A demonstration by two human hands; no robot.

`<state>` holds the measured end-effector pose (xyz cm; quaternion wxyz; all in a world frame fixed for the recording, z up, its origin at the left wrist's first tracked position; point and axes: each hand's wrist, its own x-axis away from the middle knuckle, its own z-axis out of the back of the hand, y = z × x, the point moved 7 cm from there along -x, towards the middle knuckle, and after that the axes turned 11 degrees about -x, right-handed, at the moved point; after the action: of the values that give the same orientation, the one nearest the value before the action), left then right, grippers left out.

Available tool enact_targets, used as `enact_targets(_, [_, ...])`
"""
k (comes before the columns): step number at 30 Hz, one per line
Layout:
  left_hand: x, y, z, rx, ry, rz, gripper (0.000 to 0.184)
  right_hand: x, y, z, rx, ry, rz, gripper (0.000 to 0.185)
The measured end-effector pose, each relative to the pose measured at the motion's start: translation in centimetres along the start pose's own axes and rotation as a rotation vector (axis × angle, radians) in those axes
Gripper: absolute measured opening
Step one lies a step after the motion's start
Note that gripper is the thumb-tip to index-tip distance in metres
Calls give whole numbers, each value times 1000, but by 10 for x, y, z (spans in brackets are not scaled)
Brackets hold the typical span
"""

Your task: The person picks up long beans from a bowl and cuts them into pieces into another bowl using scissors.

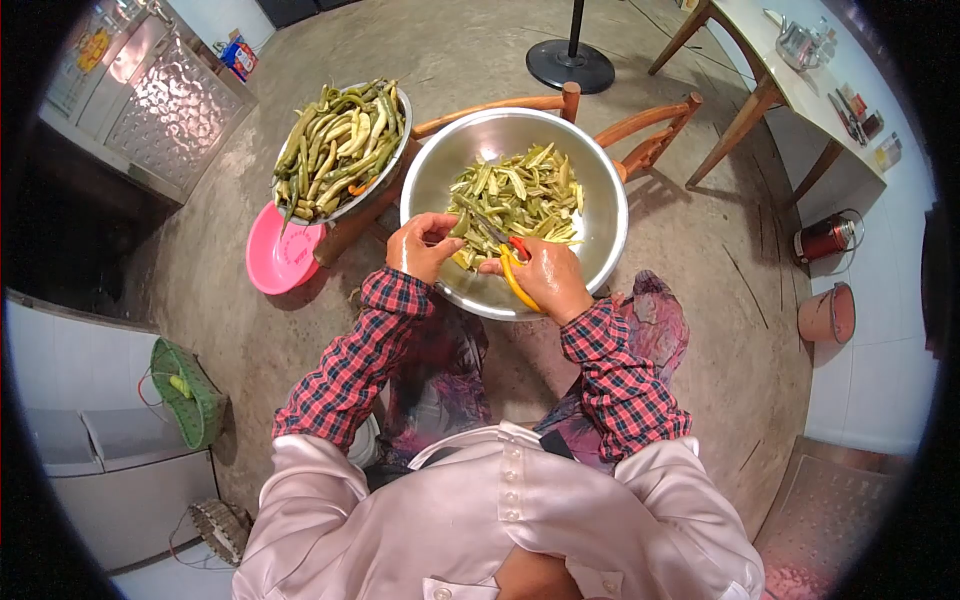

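My right hand [548, 276] is closed around scissors [518, 284] with yellow and red handles, their blades pointing up and left. Between the fingers of my left hand [422, 246] is a green pepper [462, 224], close beside the blades. Both hands are over the near left part of a wide metal basin [606, 200]. Cut green pepper pieces [520, 185] lie heaped inside it. To the upper left, a second metal bowl [405, 120] is piled high with long whole peppers [340, 145], yellowish to dark green.
Behind the basin is a wooden chair [648, 130]. A pink plastic basin [280, 258] sits below the pepper bowl. A black round stand base [570, 66] and a table [740, 20] are farther back. Green basket [190, 395] at left; bucket [828, 314] at right.
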<state>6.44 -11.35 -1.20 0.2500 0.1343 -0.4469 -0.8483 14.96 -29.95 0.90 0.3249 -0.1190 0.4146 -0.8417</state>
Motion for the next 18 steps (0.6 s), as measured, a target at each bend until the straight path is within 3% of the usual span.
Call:
enact_targets(5, [0,-3,5,30,-10,13,28,-2,1,1,-165,-61,-29,50])
enact_targets(8, [1,-1,9,42,-62,103,27,-3,-1,8,-80,-67,-81,47])
enact_targets(12, [-1,-22,7,273,-77,165,27,-14,37,0,-106,-109,-234,56])
enact_targets(14, [0,-30,5,493,-66,216,27,-17,60,-20,-373,-200,-350,68])
enact_targets(18, [-2,-22,9,544,-16,256,27,-5,73,-52,-982,-358,-704,81])
